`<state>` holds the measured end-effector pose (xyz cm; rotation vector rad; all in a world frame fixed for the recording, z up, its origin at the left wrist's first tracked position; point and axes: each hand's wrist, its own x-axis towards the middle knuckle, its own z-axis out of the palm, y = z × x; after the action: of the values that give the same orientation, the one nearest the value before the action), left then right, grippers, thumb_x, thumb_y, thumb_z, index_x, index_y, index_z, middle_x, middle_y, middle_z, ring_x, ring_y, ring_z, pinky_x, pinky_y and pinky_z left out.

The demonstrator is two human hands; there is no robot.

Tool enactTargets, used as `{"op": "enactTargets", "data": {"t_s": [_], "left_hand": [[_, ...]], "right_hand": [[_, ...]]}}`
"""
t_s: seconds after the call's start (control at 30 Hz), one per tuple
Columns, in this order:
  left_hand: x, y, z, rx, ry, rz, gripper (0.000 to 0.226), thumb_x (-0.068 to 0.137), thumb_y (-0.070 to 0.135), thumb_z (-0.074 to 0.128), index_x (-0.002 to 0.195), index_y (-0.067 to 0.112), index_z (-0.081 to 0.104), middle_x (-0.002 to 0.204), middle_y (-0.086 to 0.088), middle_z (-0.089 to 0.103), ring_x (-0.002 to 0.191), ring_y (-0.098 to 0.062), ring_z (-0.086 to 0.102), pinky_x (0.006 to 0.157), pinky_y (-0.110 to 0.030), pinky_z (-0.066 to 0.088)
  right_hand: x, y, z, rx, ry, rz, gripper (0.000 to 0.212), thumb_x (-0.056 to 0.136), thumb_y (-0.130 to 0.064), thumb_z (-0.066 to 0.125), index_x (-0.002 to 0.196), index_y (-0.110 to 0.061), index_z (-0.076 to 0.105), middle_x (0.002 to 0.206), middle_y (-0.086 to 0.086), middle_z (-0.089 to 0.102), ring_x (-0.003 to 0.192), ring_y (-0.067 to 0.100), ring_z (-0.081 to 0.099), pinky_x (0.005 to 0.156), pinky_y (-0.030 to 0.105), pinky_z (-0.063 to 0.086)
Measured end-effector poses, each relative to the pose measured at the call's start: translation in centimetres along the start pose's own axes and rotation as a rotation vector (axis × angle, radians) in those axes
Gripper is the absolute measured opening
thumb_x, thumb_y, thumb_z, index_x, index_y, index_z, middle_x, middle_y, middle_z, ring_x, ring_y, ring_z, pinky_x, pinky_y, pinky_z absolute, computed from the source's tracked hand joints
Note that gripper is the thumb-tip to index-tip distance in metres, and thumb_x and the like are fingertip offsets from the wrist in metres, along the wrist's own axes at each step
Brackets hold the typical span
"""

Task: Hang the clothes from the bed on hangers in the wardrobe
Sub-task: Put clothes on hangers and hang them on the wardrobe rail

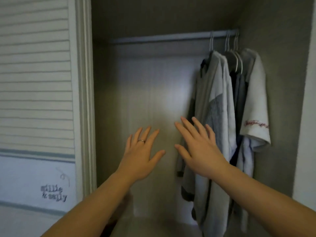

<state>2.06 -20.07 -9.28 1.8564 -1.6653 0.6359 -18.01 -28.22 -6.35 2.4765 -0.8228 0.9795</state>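
I face an open wardrobe with a grey rail [162, 37] across its top. Several garments hang on white hangers [228, 42] bunched at the rail's right end: a grey and pale blue top [215, 106], dark clothes behind it, and a white T-shirt [255, 103] with red lettering. My left hand [141, 154], wearing a ring, is stretched out with fingers spread and holds nothing. My right hand [198, 146] is also spread flat and holds nothing, just left of the hanging top. The bed is out of view.
A white louvred door [35, 79] stands at the left, with a pale cloth bearing dark lettering [51, 194] below it. The wardrobe's back panel [145, 93] and the rail's left part are bare. A light wall [309, 117] borders the right side.
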Motion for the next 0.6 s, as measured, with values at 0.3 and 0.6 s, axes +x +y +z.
{"op": "enactTargets", "data": {"t_s": [0.3,0.6], "left_hand": [[14.8,-0.8,-0.9,-0.065,0.070,0.050,0.069,0.097,0.066,0.029,0.156,0.041,0.003,0.166,0.010,-0.004,0.151,-0.014,-0.013,0.123,-0.044,-0.002],[26.1,0.4,2.3,-0.230,0.063,0.121,0.067,0.098,0.063,0.031,0.156,0.040,0.006,0.166,0.009,0.001,0.152,-0.014,-0.004,0.124,-0.043,0.003]], "right_hand": [[17.3,6.7,-5.1,-0.243,0.144,0.083,0.065,0.098,-0.053,0.034,0.154,-0.031,0.008,0.162,-0.004,0.011,0.149,0.026,0.005,0.117,0.056,0.005],[26.8,12.9,-8.8,-0.543,0.095,0.282,0.046,0.094,-0.042,0.042,0.133,-0.018,0.042,0.139,0.010,0.047,0.129,0.033,0.039,0.103,0.052,0.026]]}}
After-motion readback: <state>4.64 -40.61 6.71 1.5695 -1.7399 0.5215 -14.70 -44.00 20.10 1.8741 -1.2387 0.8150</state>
